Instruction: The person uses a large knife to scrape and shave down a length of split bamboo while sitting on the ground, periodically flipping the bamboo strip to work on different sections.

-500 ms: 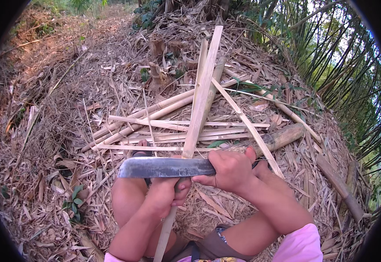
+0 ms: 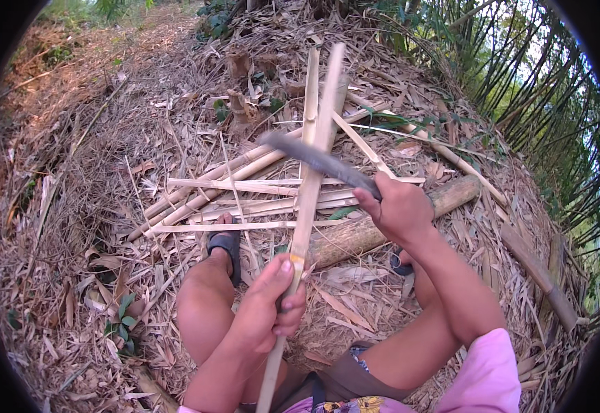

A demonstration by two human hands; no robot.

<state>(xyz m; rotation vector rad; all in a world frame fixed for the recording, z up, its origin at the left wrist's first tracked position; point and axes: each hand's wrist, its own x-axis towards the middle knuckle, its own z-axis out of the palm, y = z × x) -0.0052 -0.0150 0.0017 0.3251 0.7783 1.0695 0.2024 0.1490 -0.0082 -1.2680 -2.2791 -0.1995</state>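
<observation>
- Since half a second ago the blade [image 2: 320, 162] has travelled up the bamboo strip [image 2: 311, 179] and turned: it lay level and close above the left hand, and now it slants across the strip much farther out, its tip to the left.
- Dry leaves and husks cover the ground [image 2: 72, 227] on the left; a small green plant [image 2: 121, 323] grows beside the bare left knee [image 2: 200, 303].
- A dark sandal [image 2: 225, 246] sits on the left foot, planted among the litter, which looks like a brace for a squat.
- Left hand [image 2: 269, 310] is closed round the strip's lower part, thumb pressed along it, apparently to steady it and aim it away from the body.
- Split bamboo slats [image 2: 245, 187] lie crossed in a loose heap beyond the feet, under the strip's far half.
- Right hand [image 2: 400, 206] is clenched on the blade's handle, edge laid against the strip at a shallow angle, as for shaving.
- A thick bamboo log [image 2: 382, 224] lies under that wrist; standing bamboo stems [image 2: 541, 89] fill the right edge.
</observation>
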